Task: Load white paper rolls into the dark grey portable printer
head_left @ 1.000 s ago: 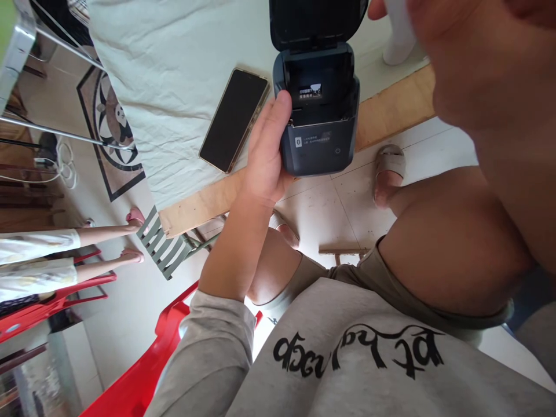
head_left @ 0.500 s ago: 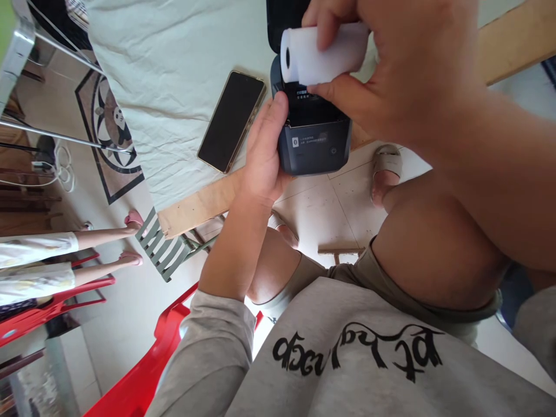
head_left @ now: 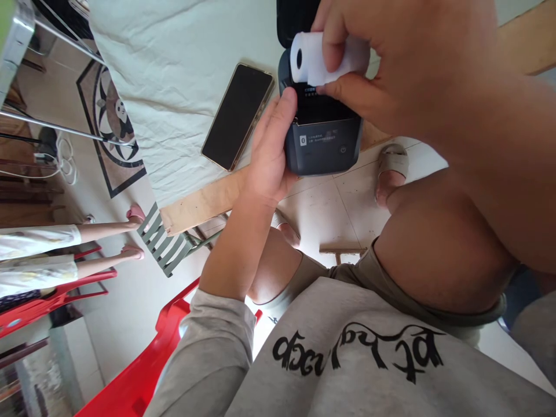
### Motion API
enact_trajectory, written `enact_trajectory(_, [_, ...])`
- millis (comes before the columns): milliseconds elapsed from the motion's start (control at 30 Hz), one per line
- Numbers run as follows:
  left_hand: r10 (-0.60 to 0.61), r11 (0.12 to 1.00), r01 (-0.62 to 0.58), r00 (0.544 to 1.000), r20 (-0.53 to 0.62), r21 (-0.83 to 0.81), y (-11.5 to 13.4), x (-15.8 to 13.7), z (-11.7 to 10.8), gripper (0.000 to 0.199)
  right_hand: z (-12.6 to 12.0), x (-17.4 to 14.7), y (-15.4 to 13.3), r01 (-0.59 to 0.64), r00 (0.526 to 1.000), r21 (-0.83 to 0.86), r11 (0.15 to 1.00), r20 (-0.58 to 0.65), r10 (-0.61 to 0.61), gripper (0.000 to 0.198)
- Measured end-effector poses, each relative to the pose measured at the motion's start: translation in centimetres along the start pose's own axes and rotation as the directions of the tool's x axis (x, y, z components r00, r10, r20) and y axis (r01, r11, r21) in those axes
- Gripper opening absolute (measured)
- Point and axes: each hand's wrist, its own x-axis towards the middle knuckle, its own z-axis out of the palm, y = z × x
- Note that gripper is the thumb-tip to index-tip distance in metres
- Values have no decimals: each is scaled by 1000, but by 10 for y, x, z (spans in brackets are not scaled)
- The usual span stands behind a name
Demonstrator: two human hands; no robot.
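A small dark label printer (head_left: 324, 147) is held near the table's edge, its lid (head_left: 295, 23) raised. My left hand (head_left: 273, 139) grips the printer's left side, thumb on the rim of the open compartment. Between the thumb and fingers of my right hand (head_left: 369, 69) is a white paper roll (head_left: 310, 57) with a dark core hole at its left end. The roll lies over the far part of the compartment, partly in it; how deep it sits I cannot tell. My right hand hides the roll's right part.
A phone (head_left: 238, 116) with a dark screen lies on the pale tablecloth (head_left: 174, 69), left of the printer. A wooden edge (head_left: 204, 202) runs along the table's front. A green slatted stool (head_left: 163, 240) and red chair (head_left: 147, 347) stand below. Another person's legs (head_left: 102, 231) are at left.
The printer, both hands and the paper roll have shifted slightly right in view. The roll sits a little lower against the compartment, its end turned slightly more toward me.
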Motion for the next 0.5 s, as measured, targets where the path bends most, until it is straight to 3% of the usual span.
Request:
enact_trajectory(133, [4,999,-3,1000,-10,49,-3,-1,-1,34,-2,-1,0,-13,1000,4,1000,1,13,55])
enact_trajectory(333, [24,996,-22,1000,-18,88,-4,0,-1,32,6,-3,3,17,999,-40,999,30,-16,48])
enact_trajectory(433, [-8,996,9,1000,-13,88,-3,1,-1,32,9,-4,5,56,998,-68,996,0,-56,47])
enact_trajectory(500, [-77,995,82,993,-86,50,-1,1,-1,29,7,-6,5,71,997,-58,996,-30,-73,47])
